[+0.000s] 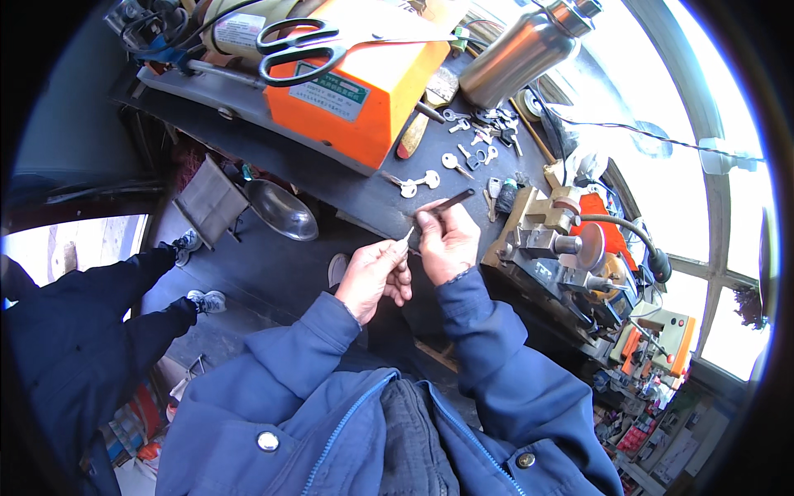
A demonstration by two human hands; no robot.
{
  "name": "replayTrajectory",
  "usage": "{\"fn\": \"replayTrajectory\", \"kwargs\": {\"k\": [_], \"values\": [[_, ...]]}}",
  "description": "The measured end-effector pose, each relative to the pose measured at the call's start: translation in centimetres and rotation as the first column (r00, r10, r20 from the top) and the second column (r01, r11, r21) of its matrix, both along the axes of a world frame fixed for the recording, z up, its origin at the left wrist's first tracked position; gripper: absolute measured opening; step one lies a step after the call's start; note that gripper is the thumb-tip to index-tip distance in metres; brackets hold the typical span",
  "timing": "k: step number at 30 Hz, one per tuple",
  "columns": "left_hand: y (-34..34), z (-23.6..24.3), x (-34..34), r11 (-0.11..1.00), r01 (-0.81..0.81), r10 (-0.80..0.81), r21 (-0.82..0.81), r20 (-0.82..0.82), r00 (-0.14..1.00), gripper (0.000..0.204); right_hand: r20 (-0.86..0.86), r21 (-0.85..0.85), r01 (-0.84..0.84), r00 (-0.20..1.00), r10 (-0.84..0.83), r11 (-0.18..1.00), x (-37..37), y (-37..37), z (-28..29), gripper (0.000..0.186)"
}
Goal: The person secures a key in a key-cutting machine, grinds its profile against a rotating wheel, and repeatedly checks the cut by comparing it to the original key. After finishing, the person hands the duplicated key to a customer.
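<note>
My left hand (376, 277) is closed in a pinch on a small, pale metal piece (408, 235), mostly covered by the fingers; it may be a key. Just beside it my right hand (447, 245) grips a slim, dark rod-like tool (456, 199), whose end sticks out to the upper right. Both hands are close together over the near edge of the dark workbench (376, 202). Just beyond them lie a few keys (420, 182), and farther back is a pile of loose keys (495, 126). A key-cutting machine (552, 240) stands right of my right hand.
An orange machine (356, 91) with black-handled scissors (304, 51) on top fills the back left. A steel bottle (525, 58) stands behind the keys. At left are a person's legs (145, 302), a metal bowl (281, 211) and a tilted panel (211, 201).
</note>
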State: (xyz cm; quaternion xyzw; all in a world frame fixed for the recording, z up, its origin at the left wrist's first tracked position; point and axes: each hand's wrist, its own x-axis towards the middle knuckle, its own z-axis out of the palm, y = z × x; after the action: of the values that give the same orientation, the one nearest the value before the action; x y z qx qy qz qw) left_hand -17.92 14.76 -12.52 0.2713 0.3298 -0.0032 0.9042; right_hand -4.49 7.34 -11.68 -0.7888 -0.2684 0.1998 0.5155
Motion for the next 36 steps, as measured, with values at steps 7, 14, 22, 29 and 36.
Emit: {"fn": "replayTrajectory", "kwargs": {"k": [7,14,22,29,36], "values": [[-1.1,0.8,0.6,0.874,0.060,0.019,0.482,-0.157,0.987,0.032,-0.314,-0.043,-0.042,0.949,0.027,0.998,0.7,-1.1,0.8,0.006],[-1.5,-0.1,0.7,0.730,0.111,0.042,0.674,-0.207,0.977,0.030,0.054,-0.199,-0.217,0.971,0.231,0.956,0.6,-0.8,1.6,0.005],[-1.0,1.0,0.7,0.835,0.096,0.020,0.542,-0.204,0.979,0.030,-0.156,-0.051,0.058,0.986,-0.065,0.997,0.5,0.0,0.4,0.004],[-1.0,0.3,0.7,0.716,0.149,0.012,0.682,-0.226,0.974,0.028,0.056,-0.176,-0.174,0.981,0.186,0.969,0.5,-0.6,1.0,0.004],[-0.9,0.4,0.7,0.743,0.129,0.029,0.657,-0.224,0.974,0.028,-0.322,-0.082,-0.037,0.947,0.009,0.996,0.7,-0.4,1.0,0.005]]}}
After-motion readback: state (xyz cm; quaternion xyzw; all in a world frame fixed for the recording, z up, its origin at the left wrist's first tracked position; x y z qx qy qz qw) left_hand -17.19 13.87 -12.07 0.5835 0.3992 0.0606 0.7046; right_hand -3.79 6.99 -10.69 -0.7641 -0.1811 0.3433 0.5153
